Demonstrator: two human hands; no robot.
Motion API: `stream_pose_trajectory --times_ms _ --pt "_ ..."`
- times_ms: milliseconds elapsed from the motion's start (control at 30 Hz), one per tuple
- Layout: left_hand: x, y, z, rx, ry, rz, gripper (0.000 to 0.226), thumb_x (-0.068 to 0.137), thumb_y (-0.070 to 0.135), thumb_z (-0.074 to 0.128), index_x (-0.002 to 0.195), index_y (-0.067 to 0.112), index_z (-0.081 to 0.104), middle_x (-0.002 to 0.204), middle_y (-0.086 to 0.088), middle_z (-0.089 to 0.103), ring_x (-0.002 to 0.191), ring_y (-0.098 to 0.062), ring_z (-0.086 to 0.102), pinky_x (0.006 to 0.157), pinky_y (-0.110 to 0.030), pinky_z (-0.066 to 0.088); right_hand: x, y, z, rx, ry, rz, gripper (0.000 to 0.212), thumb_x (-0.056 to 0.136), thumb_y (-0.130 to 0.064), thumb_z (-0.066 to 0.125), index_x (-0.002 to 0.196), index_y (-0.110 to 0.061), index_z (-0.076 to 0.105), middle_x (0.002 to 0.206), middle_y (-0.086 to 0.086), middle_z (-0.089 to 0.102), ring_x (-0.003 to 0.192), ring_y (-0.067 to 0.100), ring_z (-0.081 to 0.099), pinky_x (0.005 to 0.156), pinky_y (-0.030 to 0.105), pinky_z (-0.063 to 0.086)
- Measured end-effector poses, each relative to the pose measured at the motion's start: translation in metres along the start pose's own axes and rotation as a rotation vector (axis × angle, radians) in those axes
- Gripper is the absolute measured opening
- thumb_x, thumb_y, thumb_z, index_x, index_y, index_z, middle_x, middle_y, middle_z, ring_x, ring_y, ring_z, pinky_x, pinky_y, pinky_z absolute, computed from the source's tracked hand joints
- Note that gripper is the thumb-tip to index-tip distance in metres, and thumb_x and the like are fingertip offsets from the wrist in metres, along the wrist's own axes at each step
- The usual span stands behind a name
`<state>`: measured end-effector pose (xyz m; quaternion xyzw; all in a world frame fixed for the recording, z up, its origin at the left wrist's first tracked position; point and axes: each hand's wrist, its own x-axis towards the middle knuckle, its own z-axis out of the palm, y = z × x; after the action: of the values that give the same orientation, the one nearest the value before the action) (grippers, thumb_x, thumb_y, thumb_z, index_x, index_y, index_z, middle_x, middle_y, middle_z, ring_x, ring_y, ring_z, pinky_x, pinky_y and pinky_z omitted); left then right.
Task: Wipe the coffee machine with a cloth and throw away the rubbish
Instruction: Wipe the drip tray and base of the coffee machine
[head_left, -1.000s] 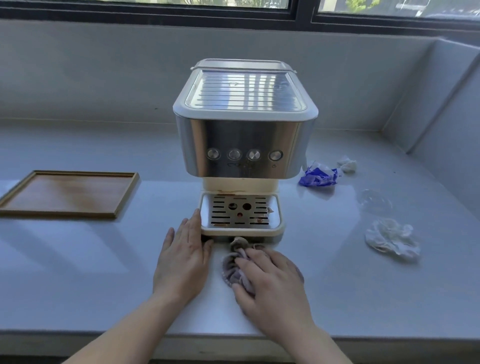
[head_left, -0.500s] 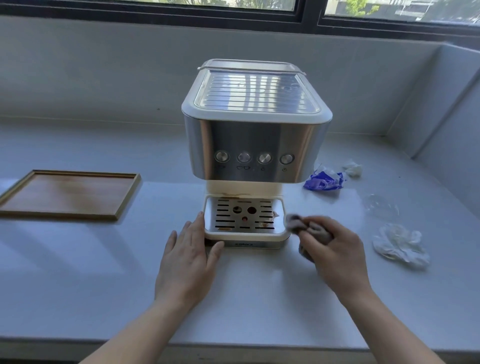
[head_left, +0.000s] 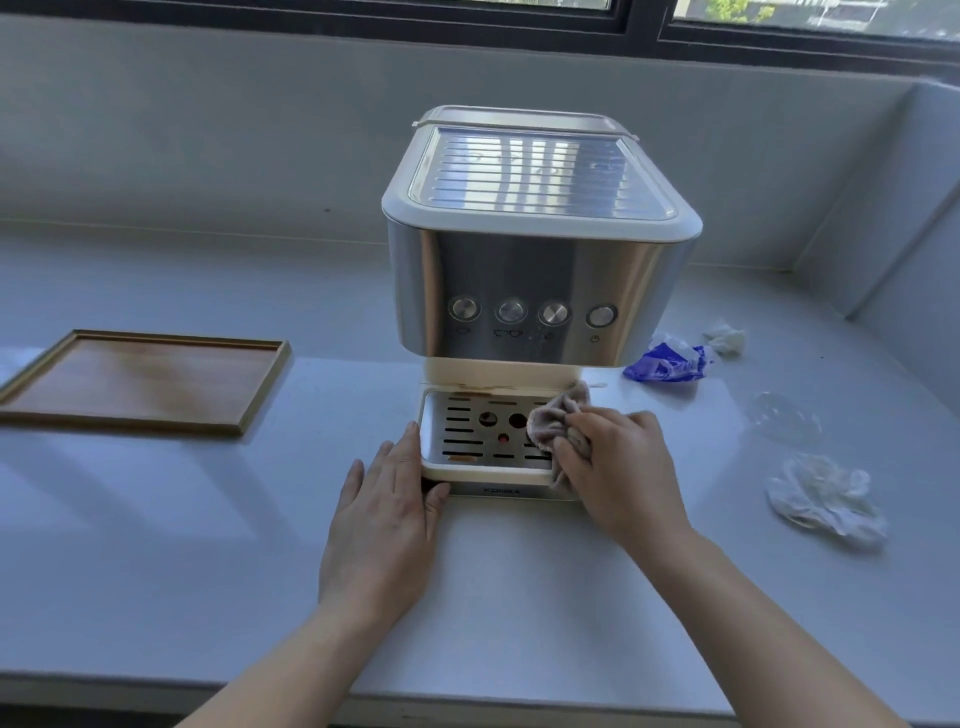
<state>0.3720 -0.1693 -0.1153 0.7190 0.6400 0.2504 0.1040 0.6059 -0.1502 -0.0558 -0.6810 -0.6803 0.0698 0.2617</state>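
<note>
Pale grey worktop (head_left: 156, 545) runs below a dark window frame (head_left: 363, 23). I note the coffee machine (head_left: 535, 291) standing upright near the middle. Its steel front, with four round buttons, faces me, and the drip tray (head_left: 467, 431) is at its foot. A wooden tray (head_left: 140, 382) lies flat, well apart to the left.

My left hand (head_left: 384, 514) lies flat on the worktop, fingers straight and together, holding nothing. Its fingertips touch the left side of the drip tray, and the thumb rests against the front left corner of the base. My right hand (head_left: 623, 467) is curled round a bunched greyish cloth (head_left: 558, 415) and presses it onto the right part of the slotted grille. The hands are apart, one on each side of the drip tray.

Rubbish lies on the worktop right of the machine. A blue wrapper (head_left: 667, 364) is just beside it, with a small white wad (head_left: 726, 339) behind. A crumpled white tissue (head_left: 826, 499) lies nearer me, well apart.

The cloth and right hand cover the right end of the grille. The lettering on the base is too blurred to read. A clear item (head_left: 784, 418) between wrapper and tissue is too faint to identify. Both forearms are cut off at the bottom edge.
</note>
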Motion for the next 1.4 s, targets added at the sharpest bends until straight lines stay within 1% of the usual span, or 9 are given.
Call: stream_pose_trajectory --times_ms 233,400,600,767,900,967,1100,1267,1400 --pt "0.001 0.002 0.0 0.011 -0.012 -0.005 0.064 0.099 0.049 0.024 0.155 0.024 0.003 0.158 0.004 0.03 0.148 -0.012 0.017 0.123 -0.035 0.007 -0.007 -0.017 -0.003 -0.191 -0.041 -0.209 0.025 0.089 -0.026 0.058 0.068 -0.015 0.065 0.082 -0.003 0.07 0.077 0.027 0.043 0.067 0.043 0.047" --pt "-0.001 0.003 -0.002 0.005 -0.01 -0.002 0.064 0.1 0.048 0.024 0.155 0.024 0.003 0.158 0.005 0.03 0.148 -0.012 0.017 0.123 -0.035 0.006 0.021 -0.012 -0.002 -0.224 -0.053 -0.063 0.024 0.093 -0.025 0.052 0.086 -0.012 0.071 0.102 -0.003 0.07 0.092 0.029 0.047 0.08 0.041 0.047" --pt "0.0 0.003 -0.002 0.028 -0.01 -0.002 0.065 0.1 0.047 0.026 0.155 0.021 0.003 0.158 0.003 0.029 0.148 -0.013 0.017 0.123 -0.035 0.006 -0.008 -0.015 0.002 -0.095 -0.094 -0.367 0.017 0.092 -0.026 0.06 0.096 -0.014 0.072 0.111 0.0 0.069 0.102 0.029 0.056 0.088 0.038 0.048" --pt "0.0 0.004 -0.001 0.054 -0.01 0.002 0.066 0.1 0.049 0.021 0.155 0.021 0.001 0.158 0.004 0.029 0.148 -0.012 0.017 0.123 -0.033 0.004 0.015 -0.021 0.004 -0.088 -0.092 -0.193 0.015 0.092 -0.021 0.059 0.088 -0.011 0.07 0.107 0.001 0.068 0.105 0.029 0.054 0.084 0.031 0.041" --pt "0.001 0.004 -0.001 0.069 -0.018 0.002 0.066 0.1 0.048 0.023 0.155 0.019 0.0 0.159 0.002 0.029 0.148 -0.014 0.017 0.122 -0.034 0.004 -0.008 -0.029 0.011 -0.113 -0.085 -0.4 0.014 0.086 -0.026 0.07 0.096 -0.017 0.072 0.115 -0.002 0.07 0.107 0.024 0.06 0.092 0.023 0.034" --pt "0.0 0.004 -0.002 0.069 -0.024 -0.001 0.066 0.1 0.048 0.023 0.155 0.02 0.0 0.159 0.002 0.027 0.148 -0.013 0.016 0.123 -0.033 0.004 -0.009 -0.017 0.004 -0.086 -0.113 -0.419 0.024 0.084 -0.025 0.073 0.107 -0.018 0.073 0.123 -0.002 0.068 0.114 0.024 0.061 0.101 0.031 0.042" --pt "0.0 0.005 -0.002 0.062 -0.024 -0.001 0.065 0.1 0.047 0.023 0.155 0.02 0.0 0.159 0.004 0.027 0.149 -0.013 0.016 0.123 -0.035 0.005 -0.007 -0.013 0.002 -0.021 -0.04 -0.298 0.022 0.081 -0.011 0.074 0.102 -0.014 0.076 0.117 -0.002 0.071 0.109 0.028 0.064 0.088 0.031 0.049" --pt "-0.001 0.004 -0.001 0.079 -0.046 0.011 0.066 0.1 0.048 0.018 0.154 0.019 -0.005 0.162 0.005 0.018 0.15 -0.011 0.011 0.123 -0.034 0.003 -0.015 -0.04 0.022 0.032 -0.094 -0.492 0.039 0.086 -0.018 0.069 0.124 -0.012 0.067 0.133 0.0 0.063 0.123 0.022 0.055 0.109 0.028 0.037" --pt "0.001 0.002 -0.001 0.09 -0.045 0.012 0.07 0.094 0.053 0.007 0.154 0.018 -0.004 0.162 0.005 0.018 0.149 -0.01 0.013 0.123 -0.033 0.002 -0.017 -0.037 0.02 -0.023 -0.097 -0.602 0.037 0.083 -0.012 0.067 0.119 -0.012 0.07 0.127 0.002 0.066 0.118 0.027 0.059 0.103 0.038 0.046"
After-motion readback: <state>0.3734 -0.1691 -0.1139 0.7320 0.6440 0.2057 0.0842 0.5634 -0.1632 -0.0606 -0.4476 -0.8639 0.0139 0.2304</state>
